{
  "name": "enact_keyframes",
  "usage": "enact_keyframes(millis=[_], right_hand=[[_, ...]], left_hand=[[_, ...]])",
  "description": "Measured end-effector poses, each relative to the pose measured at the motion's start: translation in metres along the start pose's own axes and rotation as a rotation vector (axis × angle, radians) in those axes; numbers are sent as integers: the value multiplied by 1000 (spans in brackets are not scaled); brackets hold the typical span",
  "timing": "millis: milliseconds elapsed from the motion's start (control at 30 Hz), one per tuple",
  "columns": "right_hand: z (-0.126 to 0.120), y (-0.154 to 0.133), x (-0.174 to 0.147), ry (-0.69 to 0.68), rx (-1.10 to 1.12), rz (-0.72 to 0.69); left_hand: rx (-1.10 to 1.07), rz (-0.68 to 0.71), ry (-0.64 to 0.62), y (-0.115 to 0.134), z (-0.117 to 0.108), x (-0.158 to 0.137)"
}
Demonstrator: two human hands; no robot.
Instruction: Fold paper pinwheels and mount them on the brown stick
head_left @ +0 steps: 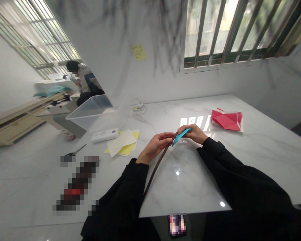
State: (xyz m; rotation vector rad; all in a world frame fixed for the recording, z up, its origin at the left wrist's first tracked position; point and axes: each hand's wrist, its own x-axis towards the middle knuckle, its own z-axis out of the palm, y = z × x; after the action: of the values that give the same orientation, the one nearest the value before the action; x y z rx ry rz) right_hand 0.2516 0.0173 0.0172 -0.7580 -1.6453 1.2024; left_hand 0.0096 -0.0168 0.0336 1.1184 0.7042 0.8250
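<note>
A thin brown stick (156, 166) slants up from the table's front edge to my two hands, over the middle of the table. Near its upper end, my left hand (156, 145) is closed with the fingertips on the stick. My right hand (194, 133) pinches a small bright blue piece of paper (182, 135), which lies against or just beside the top of the stick. Both hands are close together, almost touching. The blue piece and my fingers hide part of the stick's tip.
Left of my hands lie white and yellow papers (122, 142), a white box-like device (105, 135) and scissors (75, 152). A clear plastic bin (90, 115) stands behind them. Folded red paper (227, 119) lies at the right. A person (84, 77) sits in the far left background.
</note>
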Motion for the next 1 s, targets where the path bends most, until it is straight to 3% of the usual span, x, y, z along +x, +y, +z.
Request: enact_keyframes(millis=[167,567,700,1000], right_hand=[[1,3,0,-12,21,120],[9,-3,-2,-62,205,165],[7,2,-1,35,242,237],[4,7,1,171,331,331]], left_hand=[[5,9,-13,2,3,-1],[-23,2,-8,-4,2,0],[-29,12,54,-3,0,-3],[360,5,221,0,4,-30]])
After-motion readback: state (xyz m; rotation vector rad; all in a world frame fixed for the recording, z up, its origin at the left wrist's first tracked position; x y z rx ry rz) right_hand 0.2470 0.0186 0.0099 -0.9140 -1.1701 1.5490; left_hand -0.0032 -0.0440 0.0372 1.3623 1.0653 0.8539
